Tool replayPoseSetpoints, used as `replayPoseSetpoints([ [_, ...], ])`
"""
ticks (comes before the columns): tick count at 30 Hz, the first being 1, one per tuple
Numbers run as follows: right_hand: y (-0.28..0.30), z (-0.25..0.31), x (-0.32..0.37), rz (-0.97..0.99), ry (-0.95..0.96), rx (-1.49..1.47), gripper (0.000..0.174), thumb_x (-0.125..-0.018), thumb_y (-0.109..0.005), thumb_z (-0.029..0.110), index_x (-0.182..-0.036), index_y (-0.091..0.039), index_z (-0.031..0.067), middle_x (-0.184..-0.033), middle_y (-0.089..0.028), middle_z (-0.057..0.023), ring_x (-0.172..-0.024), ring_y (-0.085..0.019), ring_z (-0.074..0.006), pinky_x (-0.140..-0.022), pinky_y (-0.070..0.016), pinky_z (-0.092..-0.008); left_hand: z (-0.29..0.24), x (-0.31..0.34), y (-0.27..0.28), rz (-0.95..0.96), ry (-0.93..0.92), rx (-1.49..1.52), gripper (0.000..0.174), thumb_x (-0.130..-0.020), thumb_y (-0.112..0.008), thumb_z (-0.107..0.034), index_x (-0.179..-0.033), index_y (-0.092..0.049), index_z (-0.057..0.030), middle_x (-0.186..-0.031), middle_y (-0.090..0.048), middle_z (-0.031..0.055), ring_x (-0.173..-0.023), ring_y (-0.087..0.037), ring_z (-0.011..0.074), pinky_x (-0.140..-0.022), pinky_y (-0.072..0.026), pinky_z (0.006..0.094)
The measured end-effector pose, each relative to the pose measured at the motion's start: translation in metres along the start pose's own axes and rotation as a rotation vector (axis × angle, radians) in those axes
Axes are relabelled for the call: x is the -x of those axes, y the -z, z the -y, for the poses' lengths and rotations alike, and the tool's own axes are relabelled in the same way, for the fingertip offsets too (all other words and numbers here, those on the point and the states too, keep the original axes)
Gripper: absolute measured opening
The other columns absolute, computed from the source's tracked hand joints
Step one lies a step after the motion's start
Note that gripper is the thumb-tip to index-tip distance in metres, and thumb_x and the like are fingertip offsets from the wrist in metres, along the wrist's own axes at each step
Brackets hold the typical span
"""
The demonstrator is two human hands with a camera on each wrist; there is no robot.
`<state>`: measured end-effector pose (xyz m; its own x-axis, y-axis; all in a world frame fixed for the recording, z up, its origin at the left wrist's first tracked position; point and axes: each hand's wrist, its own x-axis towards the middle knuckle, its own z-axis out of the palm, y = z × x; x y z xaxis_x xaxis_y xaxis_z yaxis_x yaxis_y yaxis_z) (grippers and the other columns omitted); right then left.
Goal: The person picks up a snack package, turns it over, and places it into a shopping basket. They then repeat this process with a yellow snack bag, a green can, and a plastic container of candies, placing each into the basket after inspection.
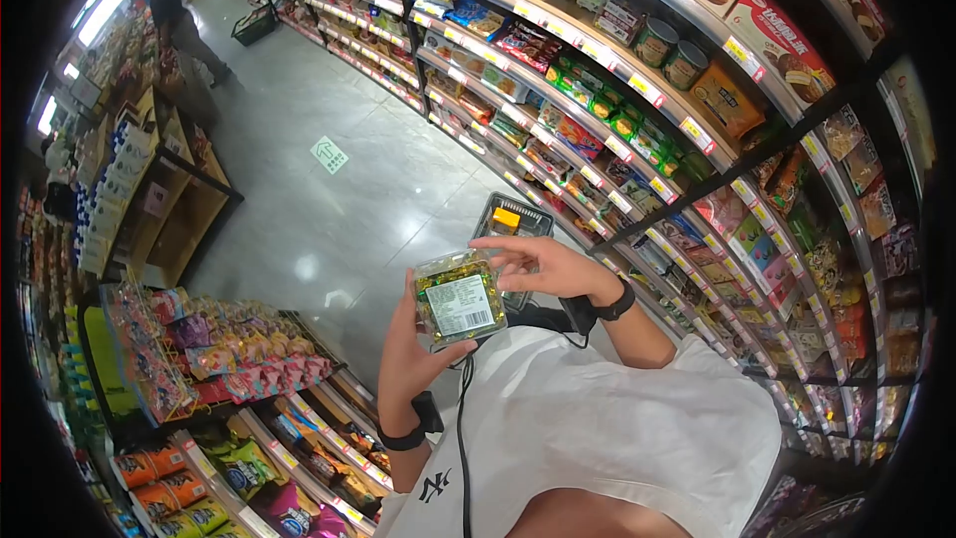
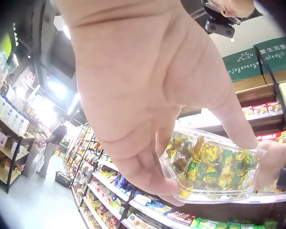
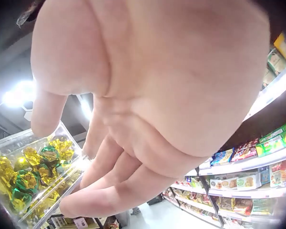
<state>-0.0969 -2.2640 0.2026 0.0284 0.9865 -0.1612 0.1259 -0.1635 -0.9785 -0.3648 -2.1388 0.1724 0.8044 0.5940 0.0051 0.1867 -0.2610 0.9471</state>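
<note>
My left hand (image 1: 406, 344) grips a clear plastic box of candies (image 1: 461, 301) by its side, thumb along the near edge. A white printed label with a barcode (image 1: 461, 307) faces up toward my head. Through the plastic, gold and green foil-wrapped candies (image 2: 209, 164) show in the left wrist view. My right hand (image 1: 548, 267) is at the box's far right corner, its fingers extended and their tips right at the edge. In the right wrist view, the thumb and fingers of the right hand (image 3: 148, 90) are spread apart beside the box.
Below my right hand is a black shopping basket (image 1: 543, 225) with a yellow item (image 1: 506, 218) in it. Stocked snack shelves (image 1: 597, 50) line the right. Bagged sweets (image 1: 244, 359) hang at lower left. A person (image 1: 179, 25) stands farther down the aisle near another basket (image 1: 254, 26).
</note>
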Motion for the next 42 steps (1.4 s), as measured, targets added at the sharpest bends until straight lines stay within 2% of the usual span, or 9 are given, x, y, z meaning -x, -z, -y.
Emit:
replayPoseSetpoints([
  [2, 0.010, 0.000, 0.000, -0.012, 0.021, -0.046, 0.065, -0.099, -0.075, 0.018, -0.159, -0.050, 0.0189, -0.125, -0.070, -0.0090, -0.100, -0.065, -0.0088, -0.094, -0.0527, -0.0282, -0.007, -0.012, -0.002, 0.006, -0.023, 0.005, 0.125, -0.070, -0.098, -0.024, -0.166, -0.022, 0.0018, -0.144, -0.058, 0.0160, -0.125, -0.062, 0.0249, -0.090, -0.0548, 0.0349],
  [5, 0.025, 0.002, 0.005, -0.065, 0.037, 0.101, 0.063, -0.100, -0.075, 0.017, -0.158, -0.051, 0.0188, -0.124, -0.071, -0.0087, -0.100, -0.065, -0.0084, -0.093, -0.0528, -0.0272, -0.015, -0.029, -0.010, 0.048, -0.046, 0.065, 0.123, -0.071, -0.097, -0.021, -0.165, -0.022, 0.0032, -0.143, -0.058, 0.0174, -0.123, -0.063, 0.0246, -0.089, -0.0552, 0.0342],
  [8, 0.036, -0.009, 0.011, -0.093, 0.069, 0.013, 0.065, -0.097, -0.078, 0.019, -0.157, -0.052, 0.0205, -0.119, -0.076, -0.0084, -0.097, -0.067, -0.0103, -0.090, -0.0551, -0.0290, -0.012, -0.038, -0.017, 0.111, -0.071, 0.057, 0.121, -0.072, -0.097, -0.019, -0.165, -0.022, 0.0045, -0.143, -0.057, 0.0186, -0.122, -0.064, 0.0245, -0.089, -0.0555, 0.0341],
  [16, 0.027, -0.009, 0.017, -0.137, 0.052, -0.003, 0.062, -0.097, -0.076, 0.016, -0.155, -0.054, 0.0174, -0.116, -0.077, -0.0055, -0.101, -0.069, -0.0103, -0.093, -0.0550, -0.0287, -0.008, -0.044, -0.009, 0.204, -0.088, 0.047, 0.123, -0.073, -0.096, -0.018, -0.165, -0.018, 0.0046, -0.146, -0.055, 0.0194, -0.123, -0.063, 0.0260, -0.090, -0.0548, 0.0345],
  [20, 0.015, -0.016, 0.006, -0.071, 0.049, -0.077, 0.063, -0.098, -0.076, 0.017, -0.156, -0.052, 0.0163, -0.115, -0.077, -0.0064, -0.101, -0.069, -0.0115, -0.094, -0.0550, -0.0296, 0.001, -0.031, 0.002, 0.185, -0.055, 0.024, 0.123, -0.074, -0.096, -0.018, -0.166, -0.018, 0.0045, -0.146, -0.055, 0.0190, -0.125, -0.062, 0.0261, -0.093, -0.0540, 0.0357],
  [26, 0.020, -0.009, -0.039, 0.058, 0.069, 0.054, 0.062, -0.099, -0.076, 0.022, -0.156, -0.052, 0.0150, -0.113, -0.076, -0.0061, -0.100, -0.069, -0.0122, -0.095, -0.0546, -0.0291, 0.015, -0.028, 0.017, 0.125, 0.003, 0.102, 0.119, -0.075, -0.094, -0.014, -0.165, -0.019, 0.0040, -0.145, -0.055, 0.0175, -0.125, -0.063, 0.0251, -0.093, -0.0543, 0.0352],
  [32, 0.025, -0.008, -0.095, 0.147, 0.050, -0.001, 0.064, -0.100, -0.076, 0.024, -0.157, -0.051, 0.0136, -0.116, -0.075, -0.0090, -0.103, -0.071, -0.0132, -0.097, -0.0549, -0.0287, 0.023, -0.045, 0.042, 0.035, 0.073, 0.136, 0.118, -0.075, -0.093, -0.012, -0.165, -0.019, 0.0036, -0.145, -0.056, 0.0175, -0.126, -0.063, 0.0243, -0.097, -0.0542, 0.0360],
  [38, 0.044, -0.017, -0.172, 0.225, 0.065, -0.064, 0.065, -0.099, -0.076, 0.030, -0.156, -0.051, 0.0141, -0.119, -0.077, -0.0130, -0.106, -0.072, -0.0171, -0.094, -0.0559, -0.0313, 0.035, -0.090, 0.075, -0.030, 0.131, 0.070, 0.120, -0.074, -0.094, -0.012, -0.166, -0.018, 0.0040, -0.146, -0.055, 0.0185, -0.126, -0.063, 0.0252, -0.098, -0.0544, 0.0367],
  [42, 0.070, -0.016, -0.231, 0.228, 0.132, -0.018, 0.062, -0.101, -0.074, 0.027, -0.156, -0.051, 0.0146, -0.120, -0.076, -0.0138, -0.107, -0.073, -0.0173, -0.095, -0.0568, -0.0313, 0.048, -0.144, 0.100, -0.055, 0.143, 0.074, 0.120, -0.074, -0.094, -0.012, -0.166, -0.018, 0.0042, -0.146, -0.055, 0.0188, -0.126, -0.063, 0.0253, -0.099, -0.0542, 0.0374],
])
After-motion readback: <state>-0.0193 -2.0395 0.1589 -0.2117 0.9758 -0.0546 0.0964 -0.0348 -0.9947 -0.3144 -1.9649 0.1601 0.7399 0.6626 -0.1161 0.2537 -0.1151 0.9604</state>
